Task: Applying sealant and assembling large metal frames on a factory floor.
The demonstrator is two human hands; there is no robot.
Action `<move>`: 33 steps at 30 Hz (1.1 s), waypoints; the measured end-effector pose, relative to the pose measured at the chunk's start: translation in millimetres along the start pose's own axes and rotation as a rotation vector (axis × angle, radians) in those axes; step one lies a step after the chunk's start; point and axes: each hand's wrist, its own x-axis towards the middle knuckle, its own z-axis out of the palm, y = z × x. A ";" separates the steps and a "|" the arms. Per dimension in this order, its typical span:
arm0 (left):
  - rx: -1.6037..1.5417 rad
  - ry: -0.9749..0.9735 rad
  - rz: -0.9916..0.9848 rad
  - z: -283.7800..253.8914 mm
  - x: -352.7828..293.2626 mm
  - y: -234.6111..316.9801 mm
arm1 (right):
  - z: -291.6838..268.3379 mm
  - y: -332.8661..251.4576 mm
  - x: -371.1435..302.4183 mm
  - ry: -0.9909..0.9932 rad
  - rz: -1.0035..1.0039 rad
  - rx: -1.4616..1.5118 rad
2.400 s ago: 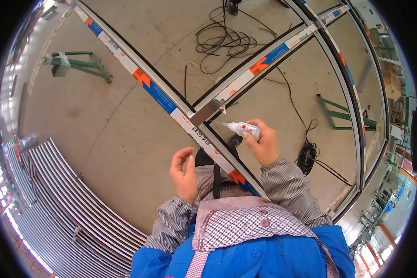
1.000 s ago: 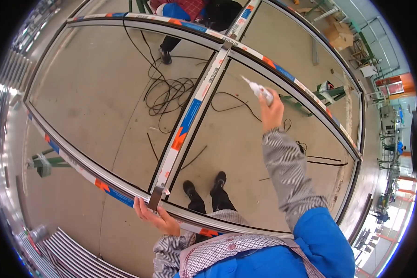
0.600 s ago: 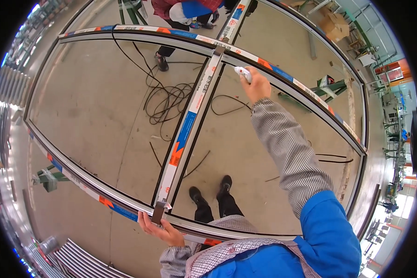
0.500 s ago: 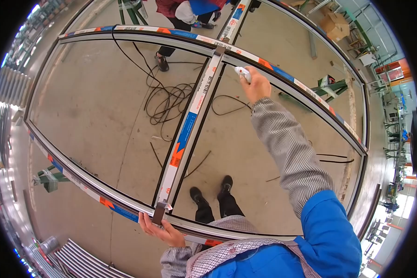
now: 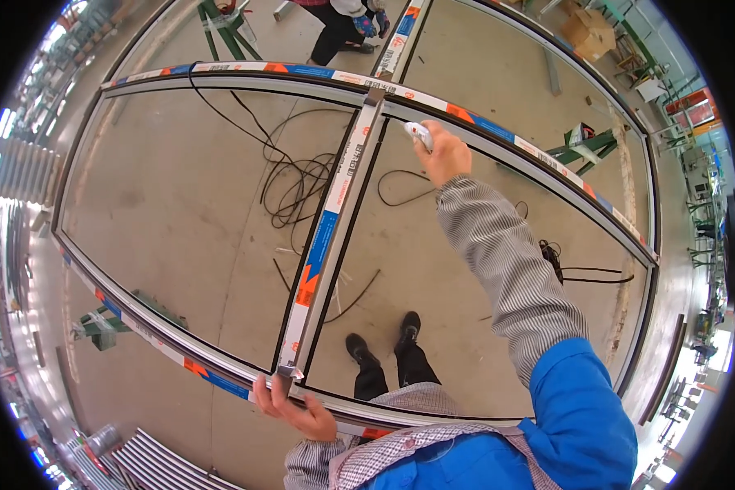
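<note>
At the upper joint of the framed panel, where the middle bar [image 5: 322, 239] meets the far rail [image 5: 461, 114], my right hand [image 5: 447, 155] holds a small white bottle [image 5: 419, 135]. Thumb and fingers are closed around its body. The bottle lies just right of the middle bar, on the near side of the far rail, its narrow end directed toward the joint; the fine tip cannot be made out. A dull metal plate [image 5: 376, 95] sits on this joint.

At the lower joint, my left hand [image 5: 300, 415] lies on the near rail [image 5: 224, 383], fingers bent and slightly parted, beside a metal bracket [image 5: 286, 371]. Whether they grip anything I cannot tell.

Both rails and the middle bar carry white, blue and orange film. Below, a black cable [image 5: 302, 192] lies looped on the floor, left of the middle bar. My dark shoes [image 5: 410, 327] show through the opening to its right. Beyond the far rail, a co-worker in patterned gloves [image 5: 365, 27] is partly visible, near a green stand [image 5: 233, 31]. A cardboard box [image 5: 590, 37] stands at upper right.
</note>
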 end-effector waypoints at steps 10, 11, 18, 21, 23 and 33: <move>-0.096 -0.614 0.610 174.7 150.0 147.0 | -53.2 32.5 -63.2 0.190 0.225 0.438; -0.044 -0.585 0.630 201.1 160.9 152.7 | -63.7 32.2 -74.5 0.204 0.266 0.500; 0.241 -0.535 0.598 276.4 200.9 195.1 | -129.1 81.6 -147.8 0.224 0.510 0.793; 0.286 -0.525 0.590 285.2 203.0 189.9 | -146.9 100.9 -167.7 0.272 0.557 0.826; 0.306 -0.524 0.603 283.8 205.1 195.4 | -155.3 113.2 -177.5 0.340 0.553 0.833; 0.604 -0.461 0.835 282.0 212.7 195.4 | -187.2 115.5 -217.5 0.453 0.606 0.793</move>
